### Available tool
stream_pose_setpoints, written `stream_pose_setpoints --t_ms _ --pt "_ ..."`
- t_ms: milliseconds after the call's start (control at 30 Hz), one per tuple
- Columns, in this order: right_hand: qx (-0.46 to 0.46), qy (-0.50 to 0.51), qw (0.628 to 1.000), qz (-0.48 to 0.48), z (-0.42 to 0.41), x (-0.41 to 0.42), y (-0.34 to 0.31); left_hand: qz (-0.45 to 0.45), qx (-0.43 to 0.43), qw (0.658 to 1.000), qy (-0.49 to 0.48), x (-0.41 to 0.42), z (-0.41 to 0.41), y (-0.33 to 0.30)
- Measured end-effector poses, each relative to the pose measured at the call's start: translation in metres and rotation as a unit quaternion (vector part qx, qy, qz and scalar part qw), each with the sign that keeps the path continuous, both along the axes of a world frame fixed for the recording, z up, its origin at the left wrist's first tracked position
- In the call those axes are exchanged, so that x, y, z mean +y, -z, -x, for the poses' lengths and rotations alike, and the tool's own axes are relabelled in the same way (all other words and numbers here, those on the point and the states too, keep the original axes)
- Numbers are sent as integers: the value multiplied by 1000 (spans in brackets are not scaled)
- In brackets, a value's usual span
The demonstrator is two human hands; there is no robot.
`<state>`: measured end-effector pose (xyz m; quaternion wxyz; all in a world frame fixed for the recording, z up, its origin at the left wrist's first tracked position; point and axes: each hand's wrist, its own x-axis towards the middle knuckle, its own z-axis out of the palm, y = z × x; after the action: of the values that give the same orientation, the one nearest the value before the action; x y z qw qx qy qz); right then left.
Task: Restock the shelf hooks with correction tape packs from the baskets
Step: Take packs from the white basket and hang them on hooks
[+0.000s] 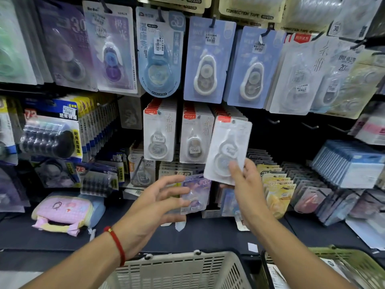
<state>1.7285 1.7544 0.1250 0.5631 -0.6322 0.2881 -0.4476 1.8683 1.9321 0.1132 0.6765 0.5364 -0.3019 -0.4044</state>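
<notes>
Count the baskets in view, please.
2. A grey basket sits bottom centre under the left hand; a green basket sits bottom right. Both are cut off by the frame; others may be hidden.

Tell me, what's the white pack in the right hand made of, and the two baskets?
The white pack pinched by the right hand looks like a matte card back under a clear, shiny plastic bubble; glare shows. The grey basket and green basket look like moulded matte plastic, with slotted walls.
</notes>
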Motion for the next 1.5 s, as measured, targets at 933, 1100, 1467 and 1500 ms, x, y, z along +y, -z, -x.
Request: stream_pose_setpoints --t_ms 933,1100,1467,1500 --pt "454 59 767 450 -17 -54 -5 -179 -723 666 -38 -107 -20 -37" --pt "411 46 808 419 3 -46 4 -164 -719 673 -54 -80 -11 -19" --pt "627 -136 750 161 109 12 183 -518 -528 671 -57 123 11 168" --pt "623 -126 762 126 117 21 196 -554 -500 663 -59 142 15 184"
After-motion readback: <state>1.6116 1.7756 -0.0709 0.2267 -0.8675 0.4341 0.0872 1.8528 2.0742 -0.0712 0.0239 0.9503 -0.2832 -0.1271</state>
